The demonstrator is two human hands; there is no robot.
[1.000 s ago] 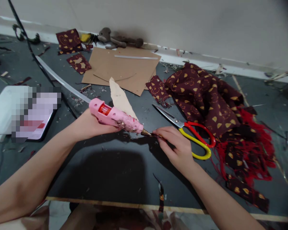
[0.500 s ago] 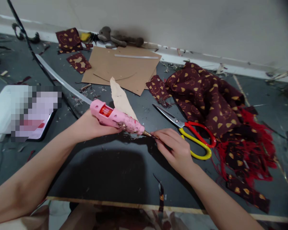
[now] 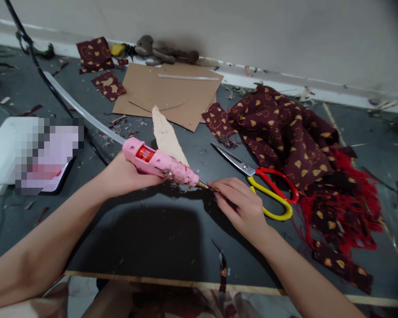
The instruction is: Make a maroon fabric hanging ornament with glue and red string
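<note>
My left hand [image 3: 128,176] is wrapped round a pink hot glue gun [image 3: 159,163], its body crusted near the front. A long translucent glue stick [image 3: 82,110] sticks out of its rear. The metal nozzle points right and meets the fingertips of my right hand [image 3: 240,205]. Those fingers are pinched together on something small and dark, too hidden to name. Just right of that hand lie scissors [image 3: 248,170] with red and yellow handles, blades partly apart. A cream scrap [image 3: 168,137] lies behind the glue gun.
Maroon patterned cloth [image 3: 281,128] with red fringe is heaped at right. Brown cardboard [image 3: 166,95] bearing another glue stick [image 3: 189,77] lies at the back, near a grey stuffed toy [image 3: 167,52]. At left are a phone [image 3: 53,159], a white power bank [image 3: 6,150] and a black cable [image 3: 49,86].
The rear of the glue gun and its glue stick have shifted very slightly left. The nozzle and my right hand look unmoved.
</note>
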